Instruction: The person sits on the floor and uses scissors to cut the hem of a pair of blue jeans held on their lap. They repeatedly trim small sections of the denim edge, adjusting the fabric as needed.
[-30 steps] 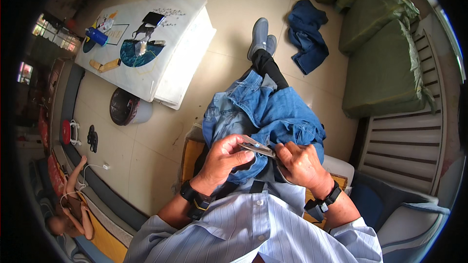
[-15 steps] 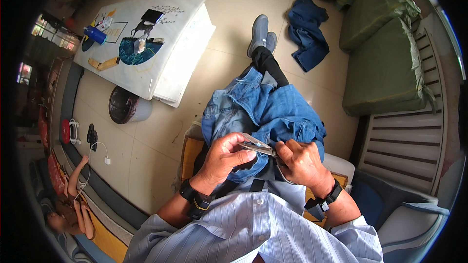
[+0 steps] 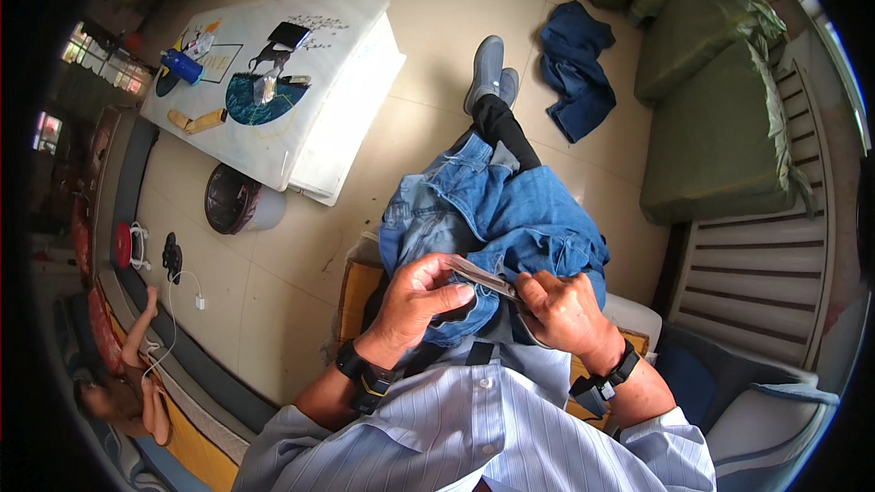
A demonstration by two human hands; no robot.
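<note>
head view: i judge i'm mid-way through working an edge of the blue jeans (image 3: 510, 219) on my lap. my left hand (image 3: 415, 296) and right hand (image 3: 561, 310), both closed, pinch a flat strip (image 3: 483, 278) between them. next needs steady tension. round bin (image 3: 232, 200) at 9 o'clock, contents unclear.

The left hand (image 3: 421, 296) hides part of the thin grey strip (image 3: 483, 279), maybe a waistband. The things on the white table (image 3: 337, 118) are too small to tell.
</note>
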